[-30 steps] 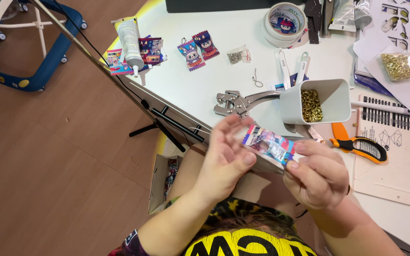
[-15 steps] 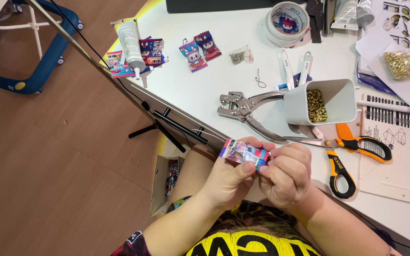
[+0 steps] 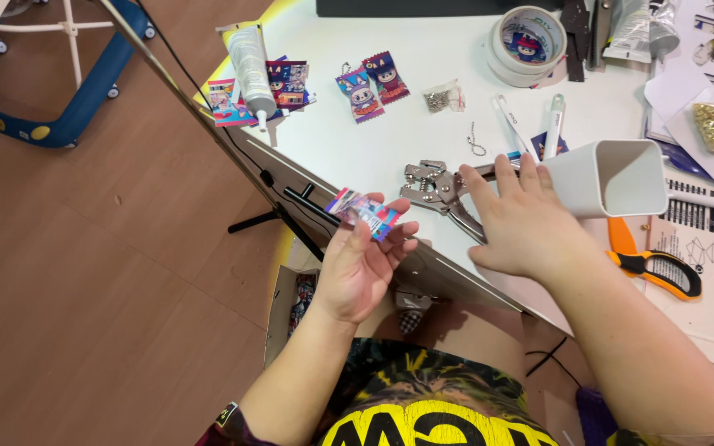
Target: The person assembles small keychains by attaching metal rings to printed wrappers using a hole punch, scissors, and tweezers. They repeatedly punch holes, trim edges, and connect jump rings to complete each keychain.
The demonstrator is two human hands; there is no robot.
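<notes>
Holding small packet [image 3: 363,212] in left hand [image 3: 363,268], right hand [image 3: 522,223] on pliers [image 3: 444,192]

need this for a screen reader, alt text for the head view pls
The left hand holds a small colourful packet at the edge of a white table, while the right hand rests flat on metal pliers beside a white cup.

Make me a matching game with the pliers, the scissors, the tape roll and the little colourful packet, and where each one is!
Things:
1. pliers
2. scissors
3. tape roll
4. little packet

Places:
A. at the far side of the table
B. held in the left hand
C. under the right hand
D. right of the white cup, near the table's front edge

Pairs: 1-C, 2-D, 3-A, 4-B
</notes>
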